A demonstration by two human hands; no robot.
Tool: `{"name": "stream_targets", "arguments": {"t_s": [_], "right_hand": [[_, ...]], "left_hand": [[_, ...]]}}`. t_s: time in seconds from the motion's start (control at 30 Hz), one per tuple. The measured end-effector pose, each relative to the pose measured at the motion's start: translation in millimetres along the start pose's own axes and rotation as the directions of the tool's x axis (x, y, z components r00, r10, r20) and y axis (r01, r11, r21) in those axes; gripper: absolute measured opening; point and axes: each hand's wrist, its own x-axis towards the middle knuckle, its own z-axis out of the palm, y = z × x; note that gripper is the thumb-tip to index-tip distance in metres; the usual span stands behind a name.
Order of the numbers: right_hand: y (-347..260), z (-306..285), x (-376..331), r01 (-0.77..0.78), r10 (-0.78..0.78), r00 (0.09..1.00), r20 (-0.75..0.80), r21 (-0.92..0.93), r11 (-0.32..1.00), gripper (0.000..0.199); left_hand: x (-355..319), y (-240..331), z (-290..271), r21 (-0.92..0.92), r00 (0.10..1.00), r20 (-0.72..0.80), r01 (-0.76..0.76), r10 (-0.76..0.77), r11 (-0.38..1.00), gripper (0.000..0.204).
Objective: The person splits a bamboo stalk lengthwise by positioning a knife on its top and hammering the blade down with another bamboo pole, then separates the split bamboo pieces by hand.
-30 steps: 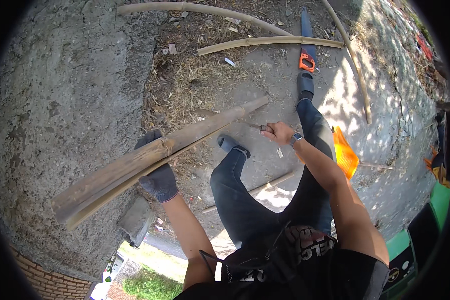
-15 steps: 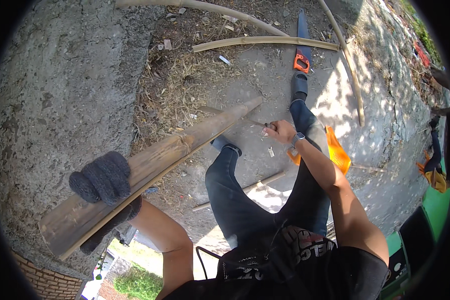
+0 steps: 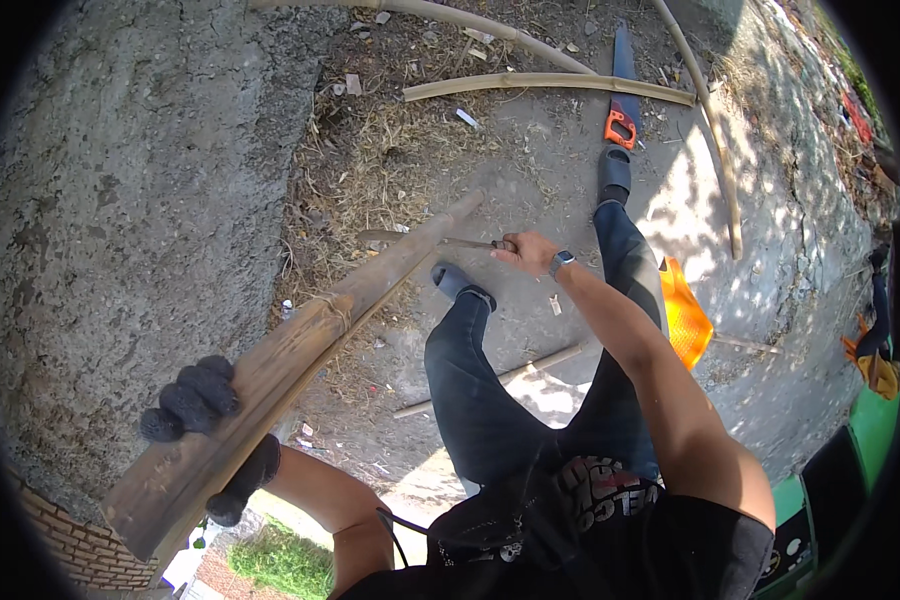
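Observation:
A long split length of bamboo (image 3: 300,350) slants from the lower left toward the middle, with a ringed node partway along. My left hand (image 3: 205,400), in a dark knit glove, is wrapped round its wide near end. In my bare right hand (image 3: 530,252) is the handle of a long-bladed knife (image 3: 470,243). The blade crosses the bamboo near its narrow far end, and its tip shows on the left side. The bamboo hides the middle of the blade, so I cannot tell whether they touch.
A handsaw (image 3: 622,90) with an orange handle lies beyond my right foot. Curved bamboo strips (image 3: 550,84) lie around it. A bamboo stick (image 3: 495,378) lies between my legs, and an orange plastic object (image 3: 685,315) is beside my right leg. A concrete slab (image 3: 170,180) runs along the left.
The bamboo's far end has moved left and its slant is steeper. My right hand and the knife have shifted left, and more of the blade tip shows. My left fingers sit lower on the bamboo.

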Motion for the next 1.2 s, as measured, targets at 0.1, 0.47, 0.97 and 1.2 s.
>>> {"name": "stream_targets", "arguments": {"t_s": [0.1, 0.47, 0.97, 1.2], "right_hand": [[-8.0, 15.3, 28.5, 0.010, -0.010, 0.999, 0.044, 0.013, 1.000, 0.069], [-9.1, 29.9, 20.0, 0.079, -0.065, 0.973, 0.223, -0.051, 0.996, 0.073], [14.2, 22.0, 7.6, 0.060, -0.049, 0.962, 0.269, -0.033, 0.998, 0.077], [-3.8, 17.2, 15.0, 0.054, -0.045, 0.965, 0.258, -0.029, 0.998, 0.074]], "left_hand": [[-11.8, 1.0, -11.1, 0.108, 1.000, -0.004, -0.005, 0.005, 0.994, 0.076], [-25.5, 14.6, -11.9, 0.128, 0.975, -0.212, 0.092, -0.063, 0.987, 0.062], [8.0, -50.2, -6.9, -0.121, 0.999, -0.015, 0.033, -0.035, 0.992, 0.072], [7.2, -66.5, -13.3, -0.117, 1.000, 0.024, 0.016, -0.013, 0.993, 0.068]]}}
